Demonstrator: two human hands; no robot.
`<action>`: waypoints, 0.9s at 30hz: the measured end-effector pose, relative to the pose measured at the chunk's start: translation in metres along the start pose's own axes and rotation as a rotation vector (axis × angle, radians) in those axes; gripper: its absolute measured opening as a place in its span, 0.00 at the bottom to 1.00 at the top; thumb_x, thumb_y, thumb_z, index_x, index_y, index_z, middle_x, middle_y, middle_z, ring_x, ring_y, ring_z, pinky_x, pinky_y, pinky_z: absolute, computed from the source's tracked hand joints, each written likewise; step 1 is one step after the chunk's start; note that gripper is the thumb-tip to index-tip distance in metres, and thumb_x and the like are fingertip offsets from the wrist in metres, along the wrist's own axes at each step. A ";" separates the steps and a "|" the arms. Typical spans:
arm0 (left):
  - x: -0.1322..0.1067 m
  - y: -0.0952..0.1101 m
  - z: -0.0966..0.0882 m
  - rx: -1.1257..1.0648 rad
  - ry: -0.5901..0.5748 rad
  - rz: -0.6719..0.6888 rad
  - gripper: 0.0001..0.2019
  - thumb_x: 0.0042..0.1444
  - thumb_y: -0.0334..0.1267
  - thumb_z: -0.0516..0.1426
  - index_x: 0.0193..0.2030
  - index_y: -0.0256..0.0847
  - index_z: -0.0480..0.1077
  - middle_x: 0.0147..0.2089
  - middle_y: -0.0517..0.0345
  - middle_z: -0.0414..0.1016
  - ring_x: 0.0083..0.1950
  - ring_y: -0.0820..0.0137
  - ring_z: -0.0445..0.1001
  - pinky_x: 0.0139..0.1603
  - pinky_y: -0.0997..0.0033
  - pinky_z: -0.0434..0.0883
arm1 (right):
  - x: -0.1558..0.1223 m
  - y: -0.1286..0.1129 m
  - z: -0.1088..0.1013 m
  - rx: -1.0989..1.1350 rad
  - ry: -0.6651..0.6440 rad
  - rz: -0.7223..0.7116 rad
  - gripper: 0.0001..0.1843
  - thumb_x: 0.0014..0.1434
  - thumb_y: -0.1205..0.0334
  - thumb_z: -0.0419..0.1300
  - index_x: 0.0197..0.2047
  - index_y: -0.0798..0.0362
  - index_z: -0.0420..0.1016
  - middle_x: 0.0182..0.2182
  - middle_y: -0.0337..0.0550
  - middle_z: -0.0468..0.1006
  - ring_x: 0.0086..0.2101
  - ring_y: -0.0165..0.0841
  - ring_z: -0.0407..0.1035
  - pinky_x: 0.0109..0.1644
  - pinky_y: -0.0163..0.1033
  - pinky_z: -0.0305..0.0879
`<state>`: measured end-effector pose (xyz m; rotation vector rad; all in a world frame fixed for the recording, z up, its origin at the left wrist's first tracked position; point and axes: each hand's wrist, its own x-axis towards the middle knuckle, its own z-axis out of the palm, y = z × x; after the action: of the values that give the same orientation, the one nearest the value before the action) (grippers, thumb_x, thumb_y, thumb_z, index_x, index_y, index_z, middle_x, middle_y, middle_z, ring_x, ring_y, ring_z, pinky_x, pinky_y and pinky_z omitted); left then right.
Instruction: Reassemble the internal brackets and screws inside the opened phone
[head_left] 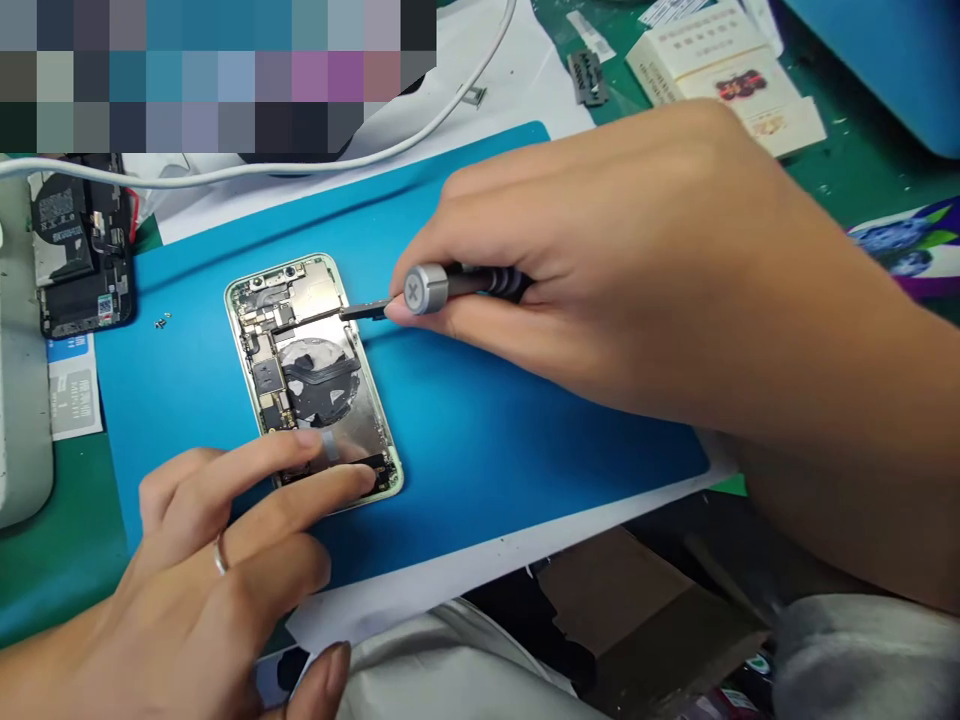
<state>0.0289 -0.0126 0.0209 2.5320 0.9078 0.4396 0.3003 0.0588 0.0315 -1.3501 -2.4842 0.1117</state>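
Note:
An opened phone housing (pixel 311 370) with bare circuit parts and a round coil lies on a blue work mat (pixel 480 430). My left hand (pixel 217 560) rests at its near end, two fingers stretched flat on the lower edge, a ring on one finger. My right hand (pixel 637 270) is closed round a small screwdriver (pixel 442 287) with a grey cap and black grip. The driver lies nearly level, its tip reaching the upper right part of the housing.
Tiny loose screws (pixel 161 321) lie on the mat left of the phone. Another opened phone (pixel 79 250) sits at far left by a white cable (pixel 315 160). A cardboard box (pixel 724 75) stands at the back right. A blurred patch covers the top left.

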 end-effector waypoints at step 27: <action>0.017 -0.005 -0.004 -0.180 -0.122 0.001 0.17 0.51 0.30 0.56 0.48 0.46 0.62 0.56 0.56 0.79 0.68 0.55 0.66 0.65 0.49 0.60 | 0.001 0.000 0.000 -0.144 -0.045 0.008 0.12 0.68 0.61 0.54 0.43 0.49 0.79 0.37 0.40 0.81 0.40 0.40 0.76 0.42 0.44 0.62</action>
<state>0.0370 0.0027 0.0247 2.3678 0.7852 0.3457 0.3000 0.0592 0.0321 -1.4292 -2.5671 -0.0357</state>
